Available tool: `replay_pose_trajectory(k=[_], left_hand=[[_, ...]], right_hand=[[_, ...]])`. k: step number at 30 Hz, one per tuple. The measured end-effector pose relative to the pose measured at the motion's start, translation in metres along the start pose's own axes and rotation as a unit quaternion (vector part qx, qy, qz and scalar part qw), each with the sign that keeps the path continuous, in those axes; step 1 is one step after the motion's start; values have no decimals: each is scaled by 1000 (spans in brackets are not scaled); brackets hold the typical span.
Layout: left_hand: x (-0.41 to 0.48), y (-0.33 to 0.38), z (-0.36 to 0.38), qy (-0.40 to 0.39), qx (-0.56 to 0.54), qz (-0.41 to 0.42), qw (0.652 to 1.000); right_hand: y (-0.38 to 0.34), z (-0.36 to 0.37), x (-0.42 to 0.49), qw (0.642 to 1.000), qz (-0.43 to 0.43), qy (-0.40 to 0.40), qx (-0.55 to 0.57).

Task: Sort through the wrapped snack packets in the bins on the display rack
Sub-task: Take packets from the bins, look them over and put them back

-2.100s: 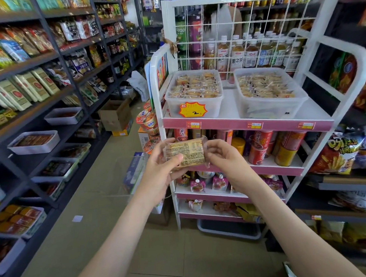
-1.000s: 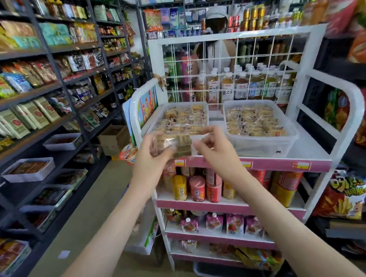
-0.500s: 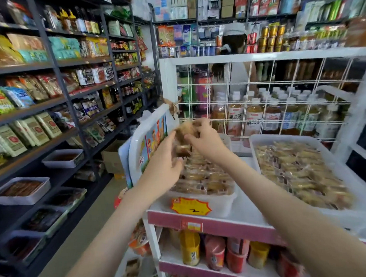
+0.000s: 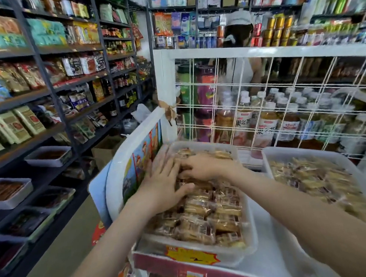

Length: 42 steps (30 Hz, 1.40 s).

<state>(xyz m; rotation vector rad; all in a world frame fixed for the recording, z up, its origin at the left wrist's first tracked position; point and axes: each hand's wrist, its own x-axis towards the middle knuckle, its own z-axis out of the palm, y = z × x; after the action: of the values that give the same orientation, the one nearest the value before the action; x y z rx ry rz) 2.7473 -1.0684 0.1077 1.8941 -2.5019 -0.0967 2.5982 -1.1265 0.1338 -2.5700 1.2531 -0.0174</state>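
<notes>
The yellow starburst price tag [image 4: 191, 256] hangs on the front of the translucent white plastic left bin [image 4: 250, 224], which stands on the white display rack with a pink shelf edge [image 4: 164, 265]. Glossy clear-wrapped brown snack packets [image 4: 204, 220] fill the bin as blocky cakes under crinkled film, most with their long axes running left to right. At the far left end the left hand [image 4: 161, 186] lies flat on the packets, grip spread and fingers straight. The right hand [image 4: 203, 166] meets it from the right, but whether its grip pinches a packet cannot be told. The packets lie directly beneath both grips, so neither hand appears nearer. Beyond are a second translucent bin [image 4: 303, 151] and a white wire grid [image 4: 282, 93].
</notes>
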Motion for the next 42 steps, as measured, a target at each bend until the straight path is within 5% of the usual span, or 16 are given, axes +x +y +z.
replay_pose_trajectory(k=[2,7,12,21,27,31,36,42], left_hand=[[3,0,4,-31,11,-5,999],[4,2,5,-70,20,-16,997],[1,4,4,-67,7,-19,998],[-2,4,3,-60,8,-11,998],[-4,3,0,-58,5,-2,998],[-4,2,1,-59,1,1,998],[-2,1,4,-54,-8,4,998],[-6,4,-5,-33,-33,7,999]], right_hand=[[4,-1,2,1000,-5,-3,15],[24,-12,8,974,30,186,130],[32,0,22,989,29,120,86],[43,0,39,967,73,87,229],[38,8,58,989,97,61,89],[36,7,53,983,83,116,119],[28,-15,31,931,74,302,191],[13,-24,-17,892,108,331,287]])
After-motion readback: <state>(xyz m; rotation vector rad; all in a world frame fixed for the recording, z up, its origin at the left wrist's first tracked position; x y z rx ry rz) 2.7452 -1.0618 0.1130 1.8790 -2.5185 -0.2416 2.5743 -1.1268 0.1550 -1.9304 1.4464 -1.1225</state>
